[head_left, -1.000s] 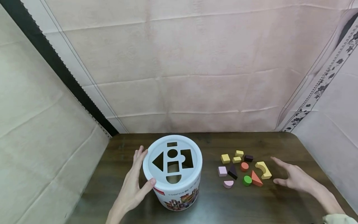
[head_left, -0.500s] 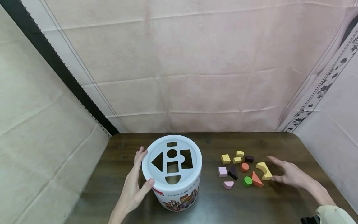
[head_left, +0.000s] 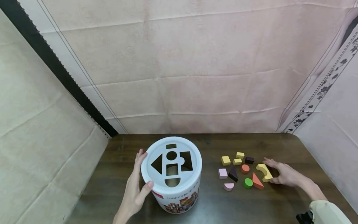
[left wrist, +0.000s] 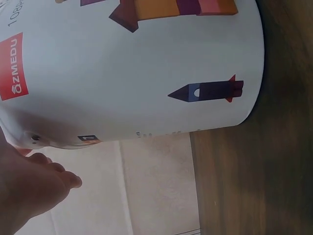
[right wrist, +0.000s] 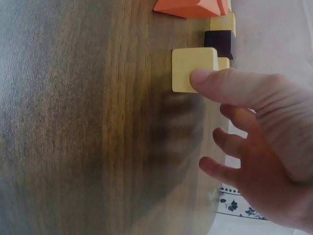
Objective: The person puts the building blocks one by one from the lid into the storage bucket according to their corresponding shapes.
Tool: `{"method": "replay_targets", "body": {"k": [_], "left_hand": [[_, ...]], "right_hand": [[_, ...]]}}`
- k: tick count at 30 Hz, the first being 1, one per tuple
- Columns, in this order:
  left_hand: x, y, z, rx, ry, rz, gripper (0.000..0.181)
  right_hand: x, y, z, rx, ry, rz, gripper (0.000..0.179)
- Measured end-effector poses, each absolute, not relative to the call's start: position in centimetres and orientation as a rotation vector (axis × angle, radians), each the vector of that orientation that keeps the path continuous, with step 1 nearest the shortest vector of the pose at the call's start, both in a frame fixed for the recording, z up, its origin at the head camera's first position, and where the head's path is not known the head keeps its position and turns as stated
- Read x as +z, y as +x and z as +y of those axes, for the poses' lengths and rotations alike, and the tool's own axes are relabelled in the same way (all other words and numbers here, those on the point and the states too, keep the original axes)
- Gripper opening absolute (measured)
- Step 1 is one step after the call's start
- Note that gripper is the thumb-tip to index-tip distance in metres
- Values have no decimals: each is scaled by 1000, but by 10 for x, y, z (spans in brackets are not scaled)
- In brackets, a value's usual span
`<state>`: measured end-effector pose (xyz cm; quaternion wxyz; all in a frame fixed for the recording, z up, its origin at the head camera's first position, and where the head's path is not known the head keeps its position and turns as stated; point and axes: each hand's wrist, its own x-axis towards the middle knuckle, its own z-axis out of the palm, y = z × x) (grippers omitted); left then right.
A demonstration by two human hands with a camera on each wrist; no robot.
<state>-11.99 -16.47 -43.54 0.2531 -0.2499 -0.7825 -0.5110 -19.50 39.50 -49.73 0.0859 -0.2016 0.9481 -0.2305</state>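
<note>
A white round bucket (head_left: 181,199) with a pale blue lid (head_left: 156,149) stands upright on the table; the lid has several shaped holes. My left hand (head_left: 134,186) holds the bucket's left side at the lid, thumb in front and fingers farther back. In the left wrist view the bucket's printed wall (left wrist: 122,73) fills much of the picture. On the right, my right hand (head_left: 288,175) pinches a yellow arch block (head_left: 263,169) by its two ends. The right wrist view shows the thumb (right wrist: 208,83) on the end of this block; the fingertips' contact is hidden there.
Left of the arch lie several loose blocks: an orange triangle (head_left: 256,182), a green cylinder (head_left: 247,183), an orange cylinder (head_left: 245,169), a black triangle (head_left: 232,175), purple pieces and small yellow ones. Cloth walls (head_left: 181,77) surround the brown table (head_left: 212,202).
My right hand has moved left to the yellow arch block and drawn its thumb and fingers onto it. The left hand stays at the bucket.
</note>
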Motion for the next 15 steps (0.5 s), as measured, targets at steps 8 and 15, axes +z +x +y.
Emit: {"method": "replay_targets", "body": {"k": [8,15], "left_hand": [[-437,-120,-163,-1391,-644,-2132,74],[-437,-120,-163,-1390,-650,-2114,74]], "right_hand": [[-495,-192,397,-678,-573,2880,78],[-480,-188,394,-687,-543,2958,75]]}}
